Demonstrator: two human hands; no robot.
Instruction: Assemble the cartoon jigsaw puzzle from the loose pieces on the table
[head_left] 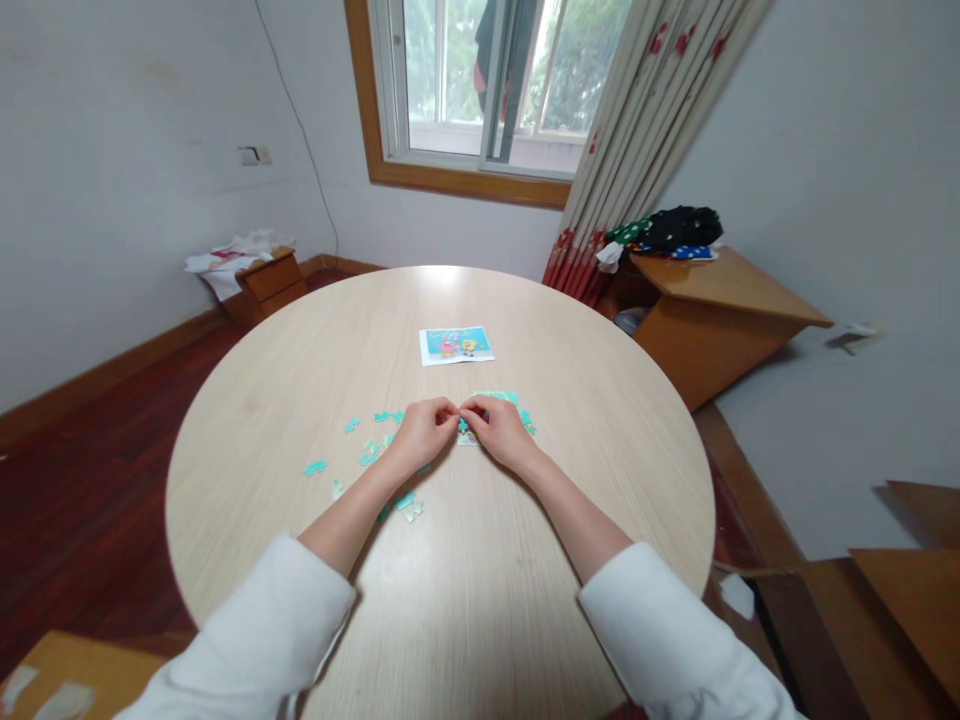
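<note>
My left hand (426, 434) and my right hand (498, 430) meet fingertip to fingertip over the table, both closed in a pinch. A small teal jigsaw puzzle piece (463, 426) shows at their fingertips, mostly covered by the fingers. Under and behind my right hand lies a partly joined section of the puzzle (504, 396), its middle hidden by that hand. Several loose teal and pale green pieces (316, 468) are scattered to the left, some next to my left forearm. Beyond the hands lies a picture sheet (457, 345) with cartoon figures on blue.
The round, light wood table (465, 610) carries all the pieces. Behind it are a window (487, 80) and a long curtain (637, 120). A wooden cabinet (720, 310) with clothes (679, 232) on top stands at right. More cloth (240, 262) lies on a small wooden stand at left.
</note>
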